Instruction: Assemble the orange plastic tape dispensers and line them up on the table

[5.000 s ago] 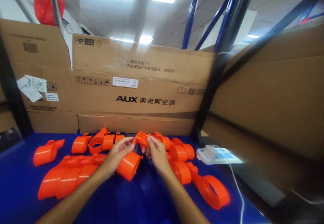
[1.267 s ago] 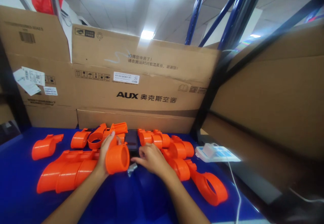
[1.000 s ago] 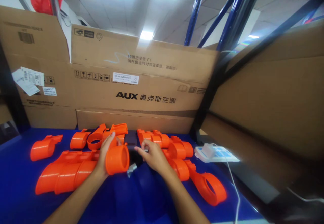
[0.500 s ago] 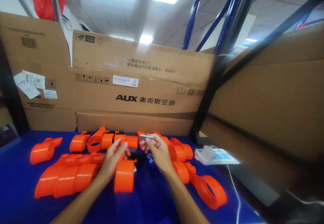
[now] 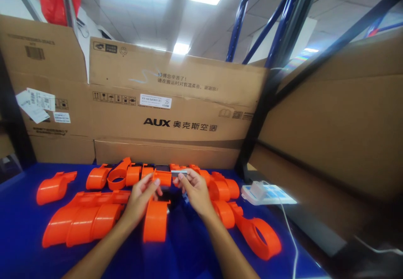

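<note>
My left hand (image 5: 141,197) grips an orange plastic whistle-shaped part (image 5: 155,216), fingers wrapped round its narrow end near the middle of the blue table (image 5: 25,245). My right hand (image 5: 193,190) pinches a small flat grey piece (image 5: 179,172) and holds it close to the narrow end of that orange part. Several more orange parts (image 5: 82,222) lie to the left, and others (image 5: 225,190) lie to the right. A dark phone-like object (image 5: 161,168) lies behind the hands, partly hidden.
Large cardboard boxes (image 5: 157,111) form a wall behind the table. More cardboard (image 5: 330,136) leans along the right side. A white charger on a pale flat pack (image 5: 267,193) sits at the right with a white cable (image 5: 294,232) trailing forward. Blue rack posts (image 5: 239,18) rise behind.
My left hand turned the orange part from open-end-toward-me to lying lengthwise. My right hand picked the small grey piece off the table and raised it to the part's narrow end.
</note>
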A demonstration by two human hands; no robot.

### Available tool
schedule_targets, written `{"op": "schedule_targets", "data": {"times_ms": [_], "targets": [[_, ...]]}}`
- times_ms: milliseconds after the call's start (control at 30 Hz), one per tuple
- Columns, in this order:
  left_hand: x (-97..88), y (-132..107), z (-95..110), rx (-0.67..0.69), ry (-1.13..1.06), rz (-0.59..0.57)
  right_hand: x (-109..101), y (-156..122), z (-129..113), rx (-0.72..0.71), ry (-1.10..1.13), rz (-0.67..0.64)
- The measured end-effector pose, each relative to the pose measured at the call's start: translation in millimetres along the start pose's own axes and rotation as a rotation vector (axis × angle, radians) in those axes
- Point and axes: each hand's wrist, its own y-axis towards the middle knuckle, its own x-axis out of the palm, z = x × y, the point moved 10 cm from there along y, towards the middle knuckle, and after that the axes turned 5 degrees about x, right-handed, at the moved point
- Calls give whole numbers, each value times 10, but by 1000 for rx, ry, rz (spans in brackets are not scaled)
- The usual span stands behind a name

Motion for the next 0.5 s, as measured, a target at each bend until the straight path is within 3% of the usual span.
{"op": "schedule_targets", "data": {"times_ms": [333, 500], "targets": [[60, 17, -30, 2, 42, -56, 54, -25, 7, -10, -30, 23], [-47, 20, -10, 5, -2, 65, -108, -53, -40, -42, -18, 189]]}}
